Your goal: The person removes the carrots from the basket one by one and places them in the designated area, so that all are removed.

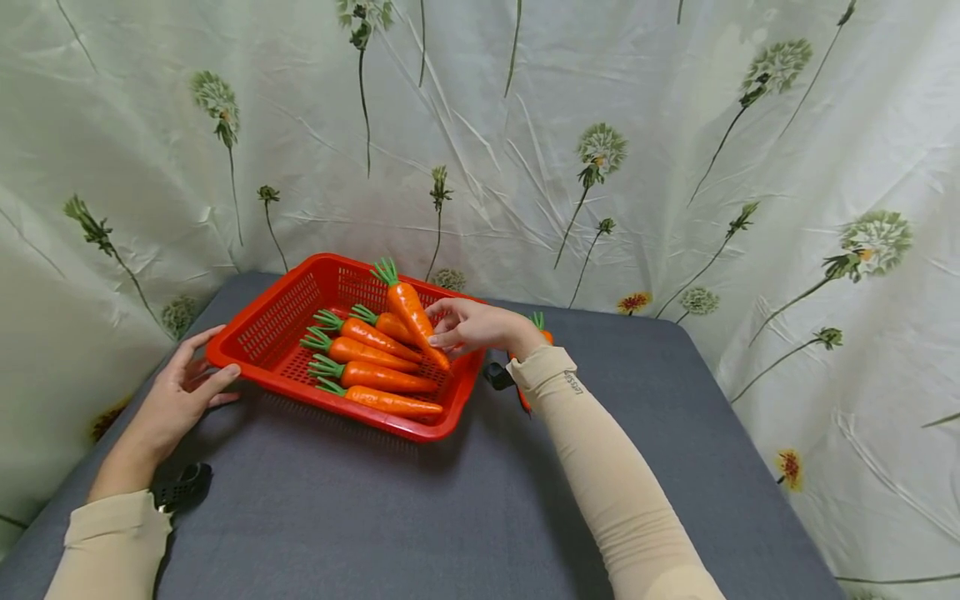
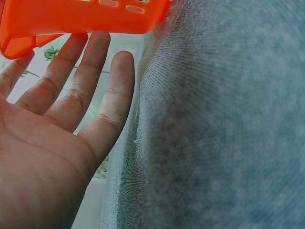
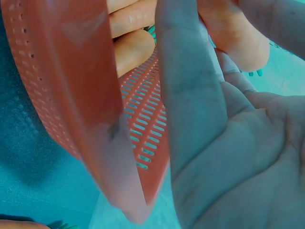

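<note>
Red perforated basket (image 1: pixel 300 389), left of frame centre, contains five carrots (image 1: pixel 384 377). I see the right hand (image 1: pixel 480 327) pinching another carrot (image 1: pixel 408 307) near centre; the left hand (image 1: pixel 174 396), fingers extended, touches its left corner. I cannot read the dark lettering (image 1: pixel 572 382) on the right sleeve (image 1: pixel 615 475).

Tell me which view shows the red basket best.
The head view: it shows nearly all of the red basket, with carrots inside. The left wrist view catches only part of it, cut off at the top; the right wrist view has a close, cropped piece of rim and slots.
</note>
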Motion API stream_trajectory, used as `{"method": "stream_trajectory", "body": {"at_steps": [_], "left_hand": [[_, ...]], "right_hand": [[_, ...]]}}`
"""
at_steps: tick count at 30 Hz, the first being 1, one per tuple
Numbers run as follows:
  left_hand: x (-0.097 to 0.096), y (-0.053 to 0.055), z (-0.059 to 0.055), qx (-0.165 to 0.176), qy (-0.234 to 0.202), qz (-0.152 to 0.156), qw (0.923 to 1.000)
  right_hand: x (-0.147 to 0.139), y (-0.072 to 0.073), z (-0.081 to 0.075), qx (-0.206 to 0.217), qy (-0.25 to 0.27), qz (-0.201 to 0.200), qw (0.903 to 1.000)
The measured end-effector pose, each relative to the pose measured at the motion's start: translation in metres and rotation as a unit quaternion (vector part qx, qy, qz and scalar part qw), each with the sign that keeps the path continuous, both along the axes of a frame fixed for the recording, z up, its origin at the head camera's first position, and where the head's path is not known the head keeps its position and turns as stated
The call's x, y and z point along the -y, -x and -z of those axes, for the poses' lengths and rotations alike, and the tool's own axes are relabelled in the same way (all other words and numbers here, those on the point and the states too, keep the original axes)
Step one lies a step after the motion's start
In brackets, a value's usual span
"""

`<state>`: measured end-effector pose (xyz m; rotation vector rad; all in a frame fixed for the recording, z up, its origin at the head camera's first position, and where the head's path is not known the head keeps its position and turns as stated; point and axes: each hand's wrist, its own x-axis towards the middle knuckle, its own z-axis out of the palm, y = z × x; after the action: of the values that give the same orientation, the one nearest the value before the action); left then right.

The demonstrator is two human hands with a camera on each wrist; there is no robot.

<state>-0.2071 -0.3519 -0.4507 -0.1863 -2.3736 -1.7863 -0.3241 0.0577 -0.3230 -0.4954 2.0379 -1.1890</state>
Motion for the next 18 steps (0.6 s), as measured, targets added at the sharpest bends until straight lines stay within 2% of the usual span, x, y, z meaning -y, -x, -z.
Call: {"method": "stream_trajectory", "body": {"at_steps": [4, 11, 18], "left_hand": [[0.000, -0.001, 0.000, 0.002, 0.014, -0.004, 0.9999], [0.000, -0.001, -0.001, 0.002, 0.005, -0.003, 1.0000], [0.000, 0.000, -0.001, 0.006, 0.023, -0.009, 0.9997]], "right_hand": [[-0.007, -0.001, 0.000, 0.000, 0.014, 0.011, 0.9998], [-0.021, -0.001, 0.000, -0.017, 0.018, 0.017, 0.9995], [-0.035, -0.003, 0.002, -0.025, 0.029, 0.037, 0.9986]]}}
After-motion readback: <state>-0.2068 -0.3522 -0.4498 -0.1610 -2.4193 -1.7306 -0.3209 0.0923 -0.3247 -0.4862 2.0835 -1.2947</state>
